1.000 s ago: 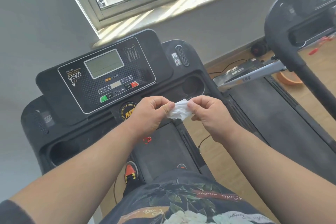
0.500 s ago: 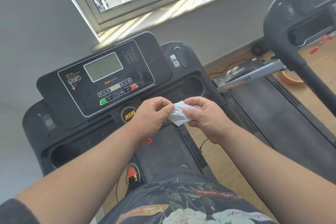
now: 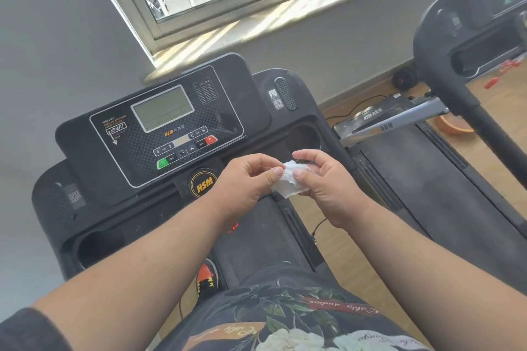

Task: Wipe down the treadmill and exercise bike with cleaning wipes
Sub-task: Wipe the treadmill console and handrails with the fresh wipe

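crumpled white wipe (image 3: 289, 178) pinched between left hand (image 3: 247, 179) at 9 o'clock and right hand (image 3: 322, 179) at 3 o'clock, above the treadmill (image 3: 171, 128) console edge. compared with half a second ago, right fingers spread wider, wipe more exposed.

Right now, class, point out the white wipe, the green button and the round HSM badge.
white wipe (image 3: 288, 182): head view, crumpled middle.
green button (image 3: 162, 163): head view, its face.
round HSM badge (image 3: 204, 183): head view, yellow lettering.

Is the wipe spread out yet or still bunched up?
Bunched up: the wipe is a crumpled wad pinched between the left hand and right hand.
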